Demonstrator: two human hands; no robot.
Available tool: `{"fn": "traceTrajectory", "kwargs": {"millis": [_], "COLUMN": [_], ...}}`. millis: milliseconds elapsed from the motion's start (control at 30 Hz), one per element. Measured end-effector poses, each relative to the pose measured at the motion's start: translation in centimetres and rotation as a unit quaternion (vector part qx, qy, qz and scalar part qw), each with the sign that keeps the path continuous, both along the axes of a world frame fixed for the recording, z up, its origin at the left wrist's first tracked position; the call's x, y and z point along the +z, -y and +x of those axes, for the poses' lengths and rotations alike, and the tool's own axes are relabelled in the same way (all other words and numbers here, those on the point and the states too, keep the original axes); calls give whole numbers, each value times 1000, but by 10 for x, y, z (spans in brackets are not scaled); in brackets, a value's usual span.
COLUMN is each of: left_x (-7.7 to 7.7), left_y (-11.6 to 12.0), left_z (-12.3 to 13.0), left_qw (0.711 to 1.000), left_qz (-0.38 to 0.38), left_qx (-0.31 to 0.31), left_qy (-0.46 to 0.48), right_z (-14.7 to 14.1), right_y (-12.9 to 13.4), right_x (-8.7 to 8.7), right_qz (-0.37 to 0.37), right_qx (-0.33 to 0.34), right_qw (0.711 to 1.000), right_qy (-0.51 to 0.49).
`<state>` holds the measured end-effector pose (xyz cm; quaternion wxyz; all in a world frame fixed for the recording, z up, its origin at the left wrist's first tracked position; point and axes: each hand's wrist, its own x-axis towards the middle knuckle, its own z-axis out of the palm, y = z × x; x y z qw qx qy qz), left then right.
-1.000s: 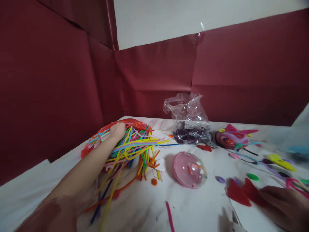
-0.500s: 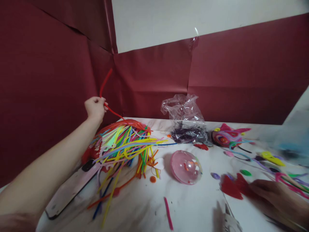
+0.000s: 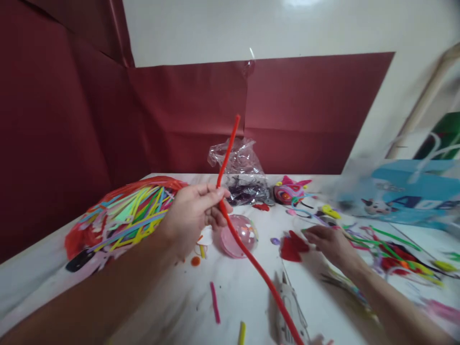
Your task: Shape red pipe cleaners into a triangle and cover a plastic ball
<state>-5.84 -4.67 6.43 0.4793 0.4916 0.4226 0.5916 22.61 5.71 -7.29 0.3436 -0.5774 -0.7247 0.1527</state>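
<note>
One red pipe cleaner [image 3: 269, 283], pinched in the left hand [image 3: 190, 211] above the counter [image 3: 168, 316], ends toward one and five o'clock. Likely featherlight, fuzzy, bendable; best taken by fingertips near mid-length. Right hand [image 3: 332, 244]: half-curled beside red felt [image 3: 293, 247]; grip indiscernible.

The left hand [image 3: 194, 208] has brought the red stem [image 3: 252, 258] off the pile [image 3: 134, 211] — near the pink dome [image 3: 237, 236].

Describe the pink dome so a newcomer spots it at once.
On the white table, find the clear plastic bag by the dark red backdrop. Nearer you, behind a red pipe cleaner, sits the pink dome. It is rounded and see-through, unlike the flat orange disc to its left.
</note>
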Motion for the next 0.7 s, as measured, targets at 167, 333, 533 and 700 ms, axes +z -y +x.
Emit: {"fn": "traceTrajectory", "kwargs": {"millis": [167,333,533,700], "left_x": [-23,-48,-58,-55], "left_y": [-21,-39,-40,-36], "left_z": [37,53,63,75], "left_qw": [991,986,994,996], "left_qz": [-71,-93,-40,-35], "left_qx": [-27,-17,-25,-44], "left_qy": [114,140,94,71], "right_z": [-24,-34,-30,-26], "right_y": [62,107,100,96], "right_x": [32,32,30,30], "right_qz": [16,78,-248,-331], "right_qx": [85,211,270,262], "right_qw": [985,920,778,741], "right_qy": [-147,-320,-510,-522]}}
